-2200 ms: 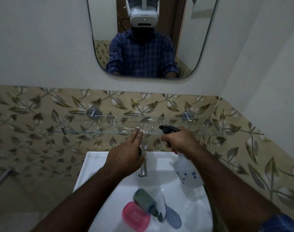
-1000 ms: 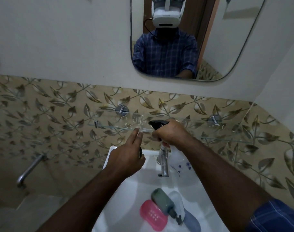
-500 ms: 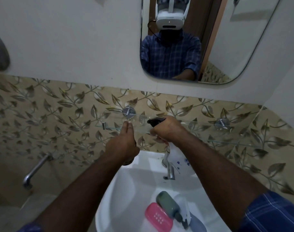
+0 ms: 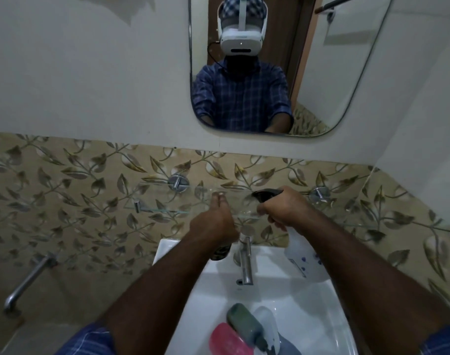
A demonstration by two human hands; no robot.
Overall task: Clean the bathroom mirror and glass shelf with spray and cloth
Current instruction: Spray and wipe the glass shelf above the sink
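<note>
right hand [image 4: 282,208] gripping spray bottle [image 4: 299,248]; left hand [image 4: 215,221] clutching something dark, fingertips on glass shelf [image 4: 162,212]; aim your nozzle along the glass.

Clear glass shelf [image 4: 165,211], glossy sink [image 4: 308,301]

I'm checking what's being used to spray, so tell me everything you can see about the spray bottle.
The spray bottle has a black trigger head and a translucent, whitish plastic body with small blue markings. The right hand grips its neck, holding it roughly upright above the sink's back right corner, with the nozzle pointing left over the glass shelf. Hand and forearm hide part of it; the liquid level can't be judged.
</note>
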